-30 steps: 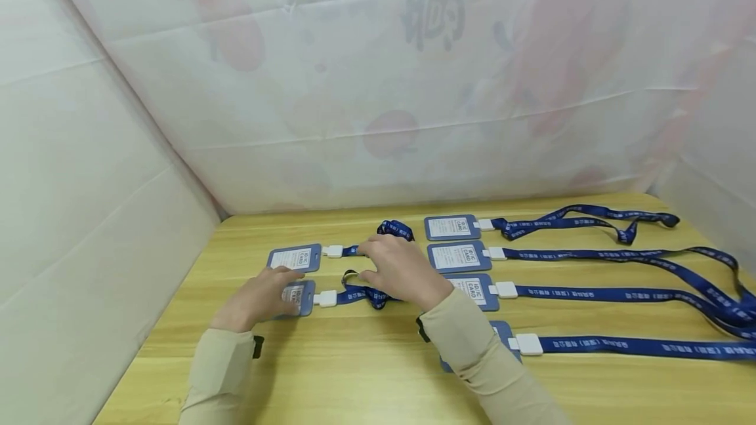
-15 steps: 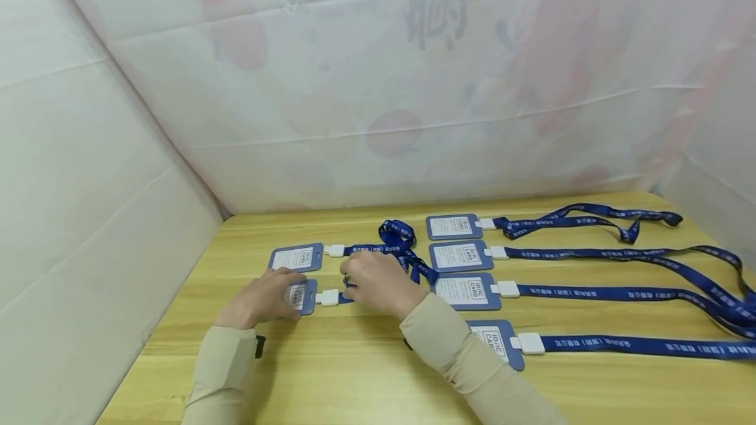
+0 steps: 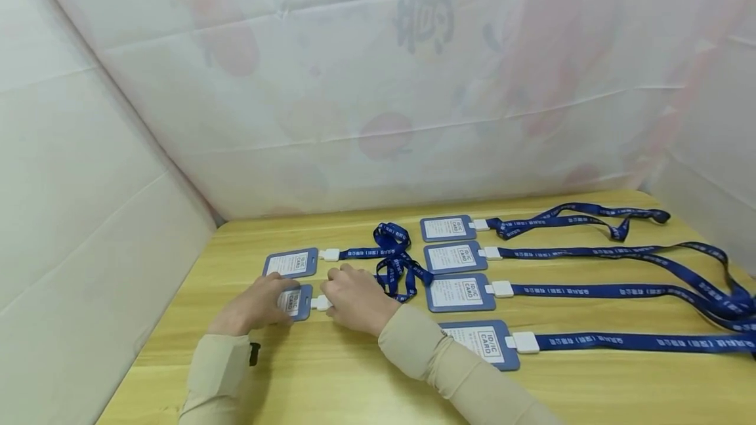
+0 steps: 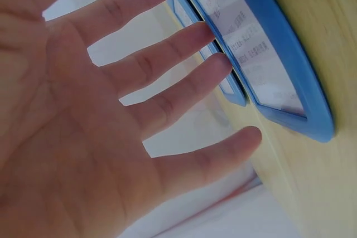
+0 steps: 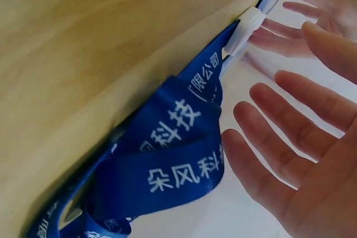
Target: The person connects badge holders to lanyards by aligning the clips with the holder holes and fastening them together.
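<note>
Sleeves in beige fabric [image 3: 215, 376] come in closest, over a yellow wood-grain table [image 3: 331, 379], the right one partly hiding a blue-framed rectangular ID card holder [image 3: 487, 345] whose clip end points right. A bit further in is the one being handled: a flat blue-framed ID card holder with a white insert [image 3: 302, 302], lying left of centre. Its long axis goes nearly left to right, with the slotted end aimed right into a white clip [image 3: 320, 303]. The left hand [image 3: 255, 307] has it, fingers pretty straight and spread, tips along the far edge, thumb on the near side, no clenching. The right hand [image 3: 359, 299] is by the clip, fingers released and gently extended; can't tell if the thumb touches the clip. Just past that hand there's a crumpled dark-blue ribbon lanyard with white lettering [image 3: 401, 277]. Next, a matching blue holder [image 3: 291, 263] sits parallel, also pointing right, its ribbon [image 3: 366, 252] ending in a loop. Over to the right, three more blue holders [image 3: 461, 292] line up going back, same axis, straps [image 3: 585, 290] trailing right. Behind everything hangs whitish cloth with faded reddish prints [image 3: 331, 84].
</note>
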A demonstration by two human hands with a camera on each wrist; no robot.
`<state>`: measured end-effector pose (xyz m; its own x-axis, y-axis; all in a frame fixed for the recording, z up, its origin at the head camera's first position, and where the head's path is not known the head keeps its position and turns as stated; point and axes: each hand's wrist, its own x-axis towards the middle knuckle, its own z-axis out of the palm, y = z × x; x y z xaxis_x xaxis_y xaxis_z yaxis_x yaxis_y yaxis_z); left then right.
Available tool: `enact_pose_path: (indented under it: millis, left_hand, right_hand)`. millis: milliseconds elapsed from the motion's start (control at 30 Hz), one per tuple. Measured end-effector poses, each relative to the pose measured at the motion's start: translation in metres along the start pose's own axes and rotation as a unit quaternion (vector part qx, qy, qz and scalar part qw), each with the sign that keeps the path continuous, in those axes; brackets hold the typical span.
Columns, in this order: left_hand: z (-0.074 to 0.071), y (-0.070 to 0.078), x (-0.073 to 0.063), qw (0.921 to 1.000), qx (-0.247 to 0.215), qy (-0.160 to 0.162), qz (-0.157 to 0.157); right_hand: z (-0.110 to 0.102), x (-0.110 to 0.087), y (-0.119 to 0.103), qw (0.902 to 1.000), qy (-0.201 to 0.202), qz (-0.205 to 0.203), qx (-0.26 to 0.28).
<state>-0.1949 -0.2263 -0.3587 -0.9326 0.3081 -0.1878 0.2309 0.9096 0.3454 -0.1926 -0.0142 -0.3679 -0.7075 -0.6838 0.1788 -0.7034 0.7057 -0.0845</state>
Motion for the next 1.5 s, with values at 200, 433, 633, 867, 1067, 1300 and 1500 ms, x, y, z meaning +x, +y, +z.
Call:
enact_pose_path:
  millis: [200, 433, 633, 867, 1067, 1300, 1500]
  left_hand:
    - [0.001, -0.002, 0.000, 0.9999, -0.013, -0.001, -0.002]
    - [0.003, -0.007, 0.003, 0.9997, -0.023, 0.001, 0.005]
    - [0.003, -0.008, 0.005, 0.9998, -0.021, 0.001, 0.002]
    - [0.002, -0.007, 0.004, 0.9998, -0.019, 0.000, -0.003]
    - [0.002, -0.007, 0.002, 0.9999, -0.013, 0.005, 0.001]
    - [0.002, -0.009, -0.001, 1.0000, -0.003, 0.005, 0.007]
    - [0.002, -0.009, 0.001, 1.0000, -0.002, 0.004, 0.006]
  right_hand:
    - [0.002, 0.003, 0.002, 1.0000, 0.005, 0.000, -0.003]
    - [0.003, 0.008, 0.010, 0.9999, -0.005, -0.013, 0.007]
    - [0.004, 0.012, 0.011, 0.9996, -0.017, -0.022, 0.010]
    - [0.011, 0.017, 0.003, 0.9983, -0.046, -0.032, 0.014]
    - [0.014, 0.019, -0.001, 0.9977, -0.064, -0.021, 0.004]
    - [0.019, 0.023, -0.001, 0.9975, -0.068, -0.020, 0.002]
    - [0.019, 0.026, -0.001, 0.9969, -0.076, -0.017, -0.010]
